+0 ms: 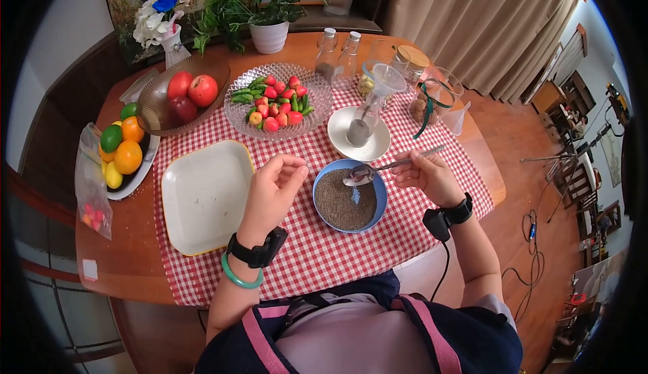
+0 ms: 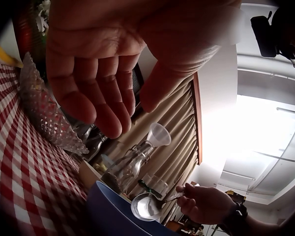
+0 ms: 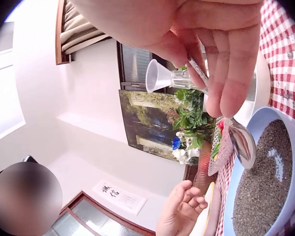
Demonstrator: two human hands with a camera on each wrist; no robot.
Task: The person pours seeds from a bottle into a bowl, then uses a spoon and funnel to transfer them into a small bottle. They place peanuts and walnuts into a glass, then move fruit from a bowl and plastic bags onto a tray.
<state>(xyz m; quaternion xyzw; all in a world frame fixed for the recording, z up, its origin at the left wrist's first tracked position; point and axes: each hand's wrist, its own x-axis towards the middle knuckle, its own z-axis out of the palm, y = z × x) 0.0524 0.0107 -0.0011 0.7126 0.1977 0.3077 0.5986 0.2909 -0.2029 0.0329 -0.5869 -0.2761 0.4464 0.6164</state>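
My right hand [image 1: 432, 175] pinches the handle of a metal spoon [image 1: 360, 175], whose bowl hangs over a blue bowl [image 1: 385, 205]. Dark grains [image 1: 337, 205] fill the lower part of that bowl, with a small light blue patch showing among them. In the right wrist view the spoon [image 3: 242, 142] is tilted, its shiny surface showing. My left hand [image 1: 270, 192] hovers left of the blue bowl, fingers loosely bent and holding nothing. Behind the bowl, a glass bottle [image 1: 360, 131] with some dark grains inside stands in a white dish [image 1: 379, 150], a clear funnel [image 1: 389, 77] in its mouth.
A white tray [image 1: 206, 198] lies left on the checkered cloth [image 1: 283, 266]. Farther back stand a glass plate [image 1: 233, 114] of strawberries and green peppers, a fruit bowl [image 1: 154, 104], two stoppered bottles [image 1: 347, 60] and a jar with a green ribbon [image 1: 422, 107].
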